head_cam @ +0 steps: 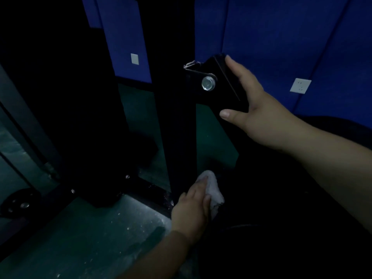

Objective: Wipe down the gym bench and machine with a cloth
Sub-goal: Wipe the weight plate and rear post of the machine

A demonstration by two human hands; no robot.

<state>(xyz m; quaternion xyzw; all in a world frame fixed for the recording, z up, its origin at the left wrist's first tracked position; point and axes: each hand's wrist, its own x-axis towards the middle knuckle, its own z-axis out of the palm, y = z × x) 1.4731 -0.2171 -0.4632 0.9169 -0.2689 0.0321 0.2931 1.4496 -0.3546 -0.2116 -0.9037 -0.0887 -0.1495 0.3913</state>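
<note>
The scene is dim. A black upright post [179, 125] of the gym machine stands in the middle, with a black bracket [219, 81] and a shiny bolt [208, 83] on its right side. My right hand [259, 109] grips the bracket's outer edge, thumb below and fingers behind it. My left hand [193, 210] holds a white cloth [214, 190] against the foot of the post, near the black base bar [149, 188].
A dark green floor [90, 238] with dusty specks spreads at the lower left. A round black foot plate [20, 202] lies at the far left. Blue padded wall panels [271, 37] carry a white socket [300, 86] and a blank plate [134, 59]. Black machine parts fill the lower right.
</note>
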